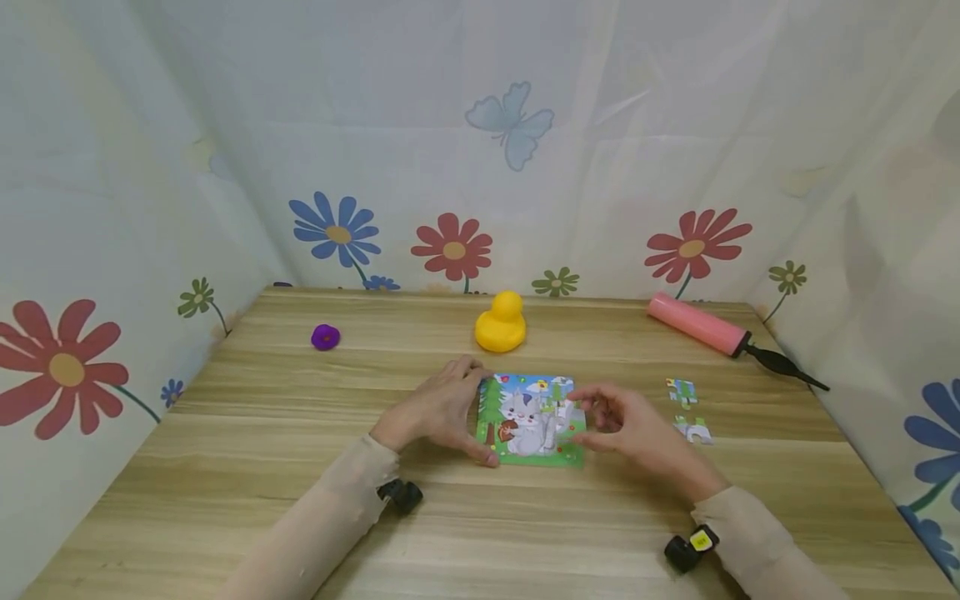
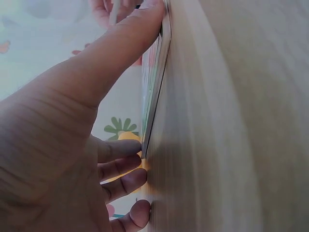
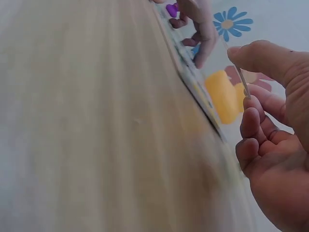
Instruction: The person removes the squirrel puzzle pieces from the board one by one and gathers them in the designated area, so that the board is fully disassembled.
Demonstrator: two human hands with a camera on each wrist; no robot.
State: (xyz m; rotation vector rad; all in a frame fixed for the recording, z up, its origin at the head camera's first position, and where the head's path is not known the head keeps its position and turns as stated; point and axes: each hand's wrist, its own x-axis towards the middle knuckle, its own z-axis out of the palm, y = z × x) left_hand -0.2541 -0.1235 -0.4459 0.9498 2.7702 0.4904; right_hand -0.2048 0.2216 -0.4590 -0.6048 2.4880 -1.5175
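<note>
A wooden table [image 1: 247, 467] is enclosed on three sides by a flower-printed curtain [image 1: 135, 208]. At the far right of the table a pink hand pump [image 1: 701, 323] is laid, and a yellow rubber duck [image 1: 501, 322] is stood at the far middle. The puzzle board [image 1: 531, 418], printed with a grey cat, is laid flat at the table's centre, between the two hands. Its left edge is gripped by the left hand [image 1: 438, 408], the thumb along the near edge and the fingers curled at the far edge. A thin puzzle piece [image 3: 243, 82] is pinched between thumb and fingers of the right hand [image 1: 633, 425] over the board's right side. Two loose pieces [image 1: 688, 412] are noted just right of that hand, and a small purple object [image 1: 326, 337] at the far left.
</note>
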